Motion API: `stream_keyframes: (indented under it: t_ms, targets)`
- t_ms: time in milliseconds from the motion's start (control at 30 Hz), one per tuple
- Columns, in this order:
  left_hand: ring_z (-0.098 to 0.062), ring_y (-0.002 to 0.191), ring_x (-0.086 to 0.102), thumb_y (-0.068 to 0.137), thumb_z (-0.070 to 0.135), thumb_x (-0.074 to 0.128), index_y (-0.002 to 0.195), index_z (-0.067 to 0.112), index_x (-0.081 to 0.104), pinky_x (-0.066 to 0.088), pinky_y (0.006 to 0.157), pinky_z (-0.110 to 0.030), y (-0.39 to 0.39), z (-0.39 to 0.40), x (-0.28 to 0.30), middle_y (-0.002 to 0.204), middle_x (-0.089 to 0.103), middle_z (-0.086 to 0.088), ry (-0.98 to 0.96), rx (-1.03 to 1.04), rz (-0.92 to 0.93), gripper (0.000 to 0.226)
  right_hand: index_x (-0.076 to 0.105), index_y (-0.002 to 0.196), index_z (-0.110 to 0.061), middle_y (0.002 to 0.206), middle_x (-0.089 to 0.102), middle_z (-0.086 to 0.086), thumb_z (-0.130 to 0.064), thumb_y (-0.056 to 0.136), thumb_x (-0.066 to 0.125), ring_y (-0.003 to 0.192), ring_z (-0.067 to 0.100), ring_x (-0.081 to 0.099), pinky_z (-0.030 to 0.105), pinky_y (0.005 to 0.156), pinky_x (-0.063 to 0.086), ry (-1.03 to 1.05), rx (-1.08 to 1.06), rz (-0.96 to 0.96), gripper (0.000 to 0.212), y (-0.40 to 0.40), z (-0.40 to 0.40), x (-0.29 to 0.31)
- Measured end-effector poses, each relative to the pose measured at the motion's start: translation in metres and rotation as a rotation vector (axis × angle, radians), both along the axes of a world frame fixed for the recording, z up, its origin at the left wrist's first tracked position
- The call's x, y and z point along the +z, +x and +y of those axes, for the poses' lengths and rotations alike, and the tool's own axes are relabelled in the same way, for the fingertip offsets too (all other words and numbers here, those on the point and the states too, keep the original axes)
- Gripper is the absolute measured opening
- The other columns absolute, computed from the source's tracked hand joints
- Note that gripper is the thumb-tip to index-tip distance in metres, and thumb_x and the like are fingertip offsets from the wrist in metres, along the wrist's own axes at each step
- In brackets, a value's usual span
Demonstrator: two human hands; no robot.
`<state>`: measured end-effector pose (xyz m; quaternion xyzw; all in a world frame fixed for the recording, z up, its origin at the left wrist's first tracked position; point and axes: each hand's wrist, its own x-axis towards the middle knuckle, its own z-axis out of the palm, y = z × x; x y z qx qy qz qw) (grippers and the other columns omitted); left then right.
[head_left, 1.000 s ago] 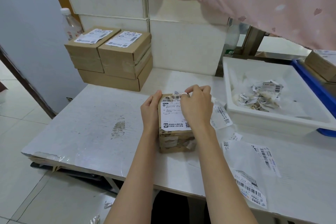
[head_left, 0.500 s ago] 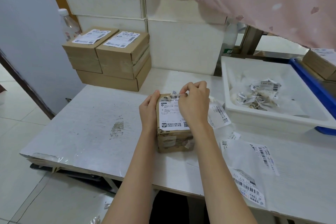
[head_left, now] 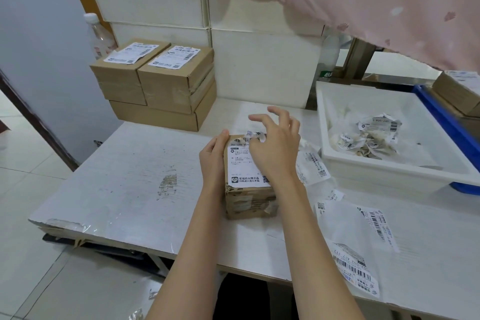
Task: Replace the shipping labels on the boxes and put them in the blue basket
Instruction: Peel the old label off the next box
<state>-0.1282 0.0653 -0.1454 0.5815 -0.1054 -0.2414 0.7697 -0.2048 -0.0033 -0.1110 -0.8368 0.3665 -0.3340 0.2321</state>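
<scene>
While the left hand point(head_left: 213, 156) presses flat against the left side of the small brown cardboard box point(head_left: 249, 189) mid white counter point(head_left: 117, 176), the right hand point(head_left: 275, 145) hovers over its white shipping label point(head_left: 241, 163), fingers spread, gripping nothing. Its wrist hides the label's right edge. Right of the box, the blue basket point(head_left: 441, 117) is cut off by the frame edge.

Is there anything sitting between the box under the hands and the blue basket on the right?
Yes. The white tray holding crumpled labels lies between the box and the blue basket, whose edge shows just beyond the tray's far side. The box would need lifting over it.
</scene>
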Motion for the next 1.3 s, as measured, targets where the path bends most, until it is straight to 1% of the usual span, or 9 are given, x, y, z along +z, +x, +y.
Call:
stream_keyframes:
  t_ms: [200,400,500,633,733,900,1067,1200,1300]
  targets:
    - [-0.011,0.049,0.041,0.096,0.025,0.062,0.064,0.012,0.048,0.033,0.045,-0.021,0.001,-0.001,-0.001,0.056,0.045,0.0,0.011,0.009,-0.004,0.037,0.069,0.084,-0.019,0.106,0.055,-0.008,-0.007,0.086,0.055,0.116,0.016,0.037,0.025,0.09,0.028,0.022,-0.003,0.011,0.018,0.002,-0.001,-0.003]
    - [-0.007,0.044,0.042,0.096,0.025,0.062,0.062,0.012,0.047,0.035,0.042,-0.017,0.0,-0.001,-0.001,0.053,0.047,0.003,0.005,0.021,-0.008,0.039,0.061,0.063,-0.017,0.067,0.059,-0.004,-0.005,0.081,0.055,0.099,0.016,0.041,0.03,0.084,0.038,0.132,-0.023,-0.204,0.022,-0.001,0.003,0.003]
    - [-0.007,0.044,0.045,0.096,0.025,0.062,0.063,0.013,0.051,0.036,0.043,-0.018,0.0,-0.001,0.0,0.051,0.05,0.004,-0.002,0.011,0.005,0.037,0.071,0.076,-0.021,0.074,0.062,-0.009,-0.01,0.078,0.059,0.1,0.013,0.041,0.031,0.09,0.037,0.143,-0.023,-0.23,0.016,-0.002,0.007,0.005]
    - [-0.013,0.05,0.047,0.094,0.026,0.063,0.065,0.013,0.052,0.037,0.047,-0.021,0.002,0.0,-0.001,0.056,0.05,0.0,-0.004,-0.01,0.016,0.034,0.071,0.103,-0.032,0.116,0.054,-0.011,-0.013,0.073,0.062,0.113,0.013,0.037,0.022,0.092,0.026,0.002,0.025,-0.19,0.037,-0.001,0.006,0.004]
    - [-0.014,0.051,0.049,0.093,0.025,0.064,0.07,0.008,0.062,0.039,0.048,-0.023,0.002,0.001,-0.001,0.057,0.053,-0.003,-0.018,-0.017,0.014,0.029,0.073,0.098,-0.035,0.129,0.05,-0.014,-0.02,0.076,0.065,0.123,0.012,0.032,0.023,0.098,0.023,-0.047,0.163,-0.062,0.028,-0.001,0.006,0.001]
    - [-0.012,0.047,0.045,0.094,0.025,0.064,0.069,0.009,0.057,0.036,0.047,-0.023,0.001,-0.001,-0.001,0.052,0.047,0.002,-0.011,-0.013,0.014,0.03,0.07,0.079,-0.026,0.124,0.051,-0.013,-0.022,0.082,0.062,0.124,0.013,0.034,0.023,0.091,0.021,-0.078,0.177,-0.001,0.009,0.001,0.007,-0.003]
    - [-0.017,0.055,0.045,0.093,0.028,0.066,0.075,0.006,0.057,0.037,0.048,-0.023,0.002,0.0,-0.003,0.062,0.047,-0.007,-0.009,-0.015,-0.002,0.029,0.064,0.069,-0.017,0.12,0.048,-0.011,-0.014,0.082,0.062,0.118,0.011,0.037,0.03,0.095,0.038,0.103,0.191,-0.186,0.014,0.001,0.006,-0.002]
    - [-0.016,0.053,0.049,0.093,0.028,0.065,0.075,0.004,0.061,0.039,0.048,-0.022,0.001,0.001,-0.003,0.061,0.051,-0.006,-0.022,-0.021,-0.011,0.031,0.071,0.076,-0.016,0.117,0.046,-0.013,-0.011,0.079,0.065,0.118,0.01,0.04,0.006,0.084,0.036,0.169,0.197,-0.279,0.009,-0.001,0.008,0.004]
    - [-0.013,0.051,0.053,0.093,0.027,0.065,0.085,-0.003,0.066,0.041,0.047,-0.021,0.001,0.001,-0.001,0.062,0.055,-0.005,-0.026,-0.021,-0.007,0.031,0.067,0.091,-0.026,0.103,0.05,-0.012,-0.026,0.071,0.06,0.099,0.01,0.049,0.026,0.082,0.046,0.092,0.151,-0.343,0.022,-0.002,0.014,0.01]
